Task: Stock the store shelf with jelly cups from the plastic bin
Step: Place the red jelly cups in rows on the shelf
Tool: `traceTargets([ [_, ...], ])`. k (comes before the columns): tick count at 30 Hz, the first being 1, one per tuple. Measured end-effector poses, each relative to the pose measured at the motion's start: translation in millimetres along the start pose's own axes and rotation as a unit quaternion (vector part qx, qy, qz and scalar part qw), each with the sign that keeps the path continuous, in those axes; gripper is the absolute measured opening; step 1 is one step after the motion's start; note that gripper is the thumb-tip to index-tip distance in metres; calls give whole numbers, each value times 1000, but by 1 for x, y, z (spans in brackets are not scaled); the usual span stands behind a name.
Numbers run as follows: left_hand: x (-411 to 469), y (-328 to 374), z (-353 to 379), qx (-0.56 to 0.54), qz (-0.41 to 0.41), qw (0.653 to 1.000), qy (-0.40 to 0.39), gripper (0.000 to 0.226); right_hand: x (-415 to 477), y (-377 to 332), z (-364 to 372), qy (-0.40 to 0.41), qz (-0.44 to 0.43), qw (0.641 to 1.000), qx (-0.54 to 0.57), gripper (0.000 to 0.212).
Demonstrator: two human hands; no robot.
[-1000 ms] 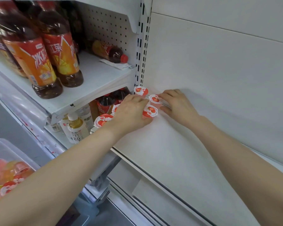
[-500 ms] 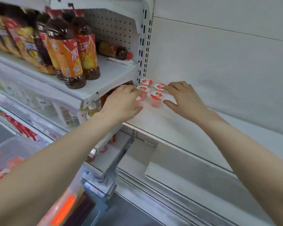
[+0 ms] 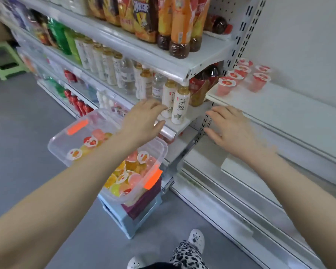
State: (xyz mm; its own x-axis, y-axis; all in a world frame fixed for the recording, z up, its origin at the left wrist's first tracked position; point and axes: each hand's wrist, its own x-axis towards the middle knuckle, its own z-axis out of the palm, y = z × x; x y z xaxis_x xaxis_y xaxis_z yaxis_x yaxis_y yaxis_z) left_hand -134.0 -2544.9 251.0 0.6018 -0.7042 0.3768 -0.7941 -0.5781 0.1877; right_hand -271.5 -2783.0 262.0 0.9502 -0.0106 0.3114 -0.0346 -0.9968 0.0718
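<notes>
Fingers [image 3: 157,109] of the left hand [image 3: 144,121] are loosely spread and hold nothing. Those of the right hand [image 3: 231,129] are likewise relaxed and empty. Half a second ago both hands lay on the white metal shelf [image 3: 279,105] against the cups. Now they have drawn back to the near side: the left hovers above the far edge of the clear plastic bin with orange latches [image 3: 62,150], and the right sits just below the shelf's front edge. Six pink jelly cups with red-and-white foil lids [image 3: 224,85] stand upright, let go, at the shelf's far left corner. That batch looks placed, and the next reach is probably into the bin, where many mixed-colour cups [image 3: 128,171] remain. The lids show a red fruit picture, but any lettering is too small to read. White-labelled tea bottles [image 3: 179,105] beside the left hand carry vertical Chinese characters, apparently 茶粹. Orange-labelled dark bottles [image 3: 179,26] above bear print I cannot make out.
</notes>
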Motion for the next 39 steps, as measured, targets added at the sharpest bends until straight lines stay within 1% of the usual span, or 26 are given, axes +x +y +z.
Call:
traceTargets([
  [4,-64,-54,9,9,-89,995,-35,43,-2,-57,35,-26,-43,998,42,45],
  [7,-105,-83,22,3,-149,988,-51,37,5,-90,63,-60,-71,992,80,46],
  [9,-128,-99,34,-2,-184,980,-71,36,12,-109,82,-95,-89,986,105,46],
  [13,-155,-123,56,-7,-267,955,-126,37,39,-142,126,-166,-122,968,144,45],
  [17,-162,-136,79,-23,-320,935,-153,37,77,-167,176,-241,-141,951,134,55],
  [22,-170,-141,95,23,-326,934,-147,37,114,-186,234,-304,-166,929,129,62],
  [23,-170,-142,96,28,-324,934,-147,37,118,-188,243,-313,-165,926,132,58],
  [25,-171,-143,98,37,-322,934,-150,38,121,-192,254,-312,-175,925,129,42],
  [26,-171,-144,99,38,-324,933,-153,39,121,-193,259,-304,-184,926,128,38],
  [28,-170,-144,100,36,-333,929,-158,40,123,-195,266,-300,-192,929,101,36],
  [29,-170,-143,100,36,-337,927,-163,41,125,-195,268,-299,-191,931,85,39],
  [32,-164,-143,100,41,-335,921,-193,48,126,-194,263,-282,-222,933,40,50],
  [36,-143,-152,103,-25,-335,923,-187,52,115,-191,255,-302,-244,921,37,72],
  [38,-126,-162,110,-36,-330,925,-186,53,110,-188,251,-296,-243,923,37,76],
  [39,-117,-167,115,-33,-328,924,-193,53,108,-186,250,-277,-246,928,34,74],
])
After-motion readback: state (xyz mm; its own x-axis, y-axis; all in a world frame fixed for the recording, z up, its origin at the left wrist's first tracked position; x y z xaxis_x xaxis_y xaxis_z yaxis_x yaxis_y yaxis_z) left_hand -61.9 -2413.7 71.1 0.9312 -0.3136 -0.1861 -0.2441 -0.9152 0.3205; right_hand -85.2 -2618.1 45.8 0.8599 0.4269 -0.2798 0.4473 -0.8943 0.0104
